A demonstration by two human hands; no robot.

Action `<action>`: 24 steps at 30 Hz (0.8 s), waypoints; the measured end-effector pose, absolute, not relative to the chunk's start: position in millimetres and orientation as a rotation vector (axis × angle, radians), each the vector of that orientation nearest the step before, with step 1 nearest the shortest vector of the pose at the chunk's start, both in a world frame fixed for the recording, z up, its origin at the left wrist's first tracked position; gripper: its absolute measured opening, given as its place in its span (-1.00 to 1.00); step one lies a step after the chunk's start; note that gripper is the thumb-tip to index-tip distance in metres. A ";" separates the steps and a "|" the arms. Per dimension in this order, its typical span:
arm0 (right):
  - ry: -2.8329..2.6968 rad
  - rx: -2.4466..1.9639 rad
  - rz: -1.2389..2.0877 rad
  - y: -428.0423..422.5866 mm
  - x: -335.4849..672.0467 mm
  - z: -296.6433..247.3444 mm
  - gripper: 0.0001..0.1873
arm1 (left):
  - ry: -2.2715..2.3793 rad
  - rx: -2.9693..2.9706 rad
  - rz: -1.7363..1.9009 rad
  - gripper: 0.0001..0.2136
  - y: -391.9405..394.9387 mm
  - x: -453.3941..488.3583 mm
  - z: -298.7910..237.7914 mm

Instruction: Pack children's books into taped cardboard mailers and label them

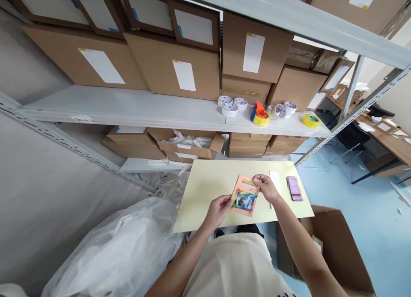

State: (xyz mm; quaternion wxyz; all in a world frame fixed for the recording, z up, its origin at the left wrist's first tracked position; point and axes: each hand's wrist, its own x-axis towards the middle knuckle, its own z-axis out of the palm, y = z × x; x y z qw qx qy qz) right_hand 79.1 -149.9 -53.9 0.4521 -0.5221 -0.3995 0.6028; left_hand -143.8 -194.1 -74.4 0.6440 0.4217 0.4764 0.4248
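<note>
I hold a small orange card (245, 195) with a colourful picture on it over a pale yellow board (205, 185). My left hand (220, 208) pinches the card's lower left edge. My right hand (266, 188) grips its upper right corner with closed fingers. A white strip (275, 180) and a blurred purple object (294, 188) lie on the board just right of my right hand.
Metal shelving (128, 106) stacked with cardboard boxes stands ahead; several tape rolls (229, 108) and a yellow tape dispenser (260, 115) sit on its edge. A large white plastic bag (122, 245) lies at lower left. An open carton (337, 245) is at lower right.
</note>
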 end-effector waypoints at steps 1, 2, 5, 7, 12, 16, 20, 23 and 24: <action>-0.965 -1.291 1.485 -151.2 78.1 -56.0 -0.54 | 1.100 0.958 0.975 -0.65 -195.6 -140.7 -75.9; -0.931 -1.286 1.484 -152.3 77.1 -58.2 -0.54 | 1.115 0.941 0.982 -0.66 -197.5 -138.2 -78.0; -0.797 -1.208 1.539 -155.5 74.0 -64.3 -0.50 | 1.144 0.790 1.007 -0.58 -203.3 -134.5 -85.8; -0.740 -1.134 1.615 -158.4 72.8 -68.2 -0.47 | 1.146 0.675 1.031 -0.50 -205.4 -133.7 -91.0; -0.685 -1.043 1.770 -174.9 76.2 -80.5 -0.39 | 1.195 0.547 1.122 -0.41 -202.2 -131.7 -98.7; -0.656 -1.039 1.844 -192.6 81.1 -95.7 -0.33 | 1.299 0.554 1.135 -0.39 -200.0 -127.2 -103.2; -0.674 -1.153 1.818 -201.7 81.4 -118.0 -0.35 | 1.417 0.549 1.103 -0.41 -203.3 -118.7 -113.4; -0.698 -1.236 1.791 -203.2 78.5 -137.0 -0.37 | 1.491 0.569 1.082 -0.48 -209.2 -114.2 -122.2; -0.706 -1.253 1.792 -202.9 76.7 -143.1 -0.37 | 1.512 0.572 1.076 -0.50 -211.5 -114.2 -125.0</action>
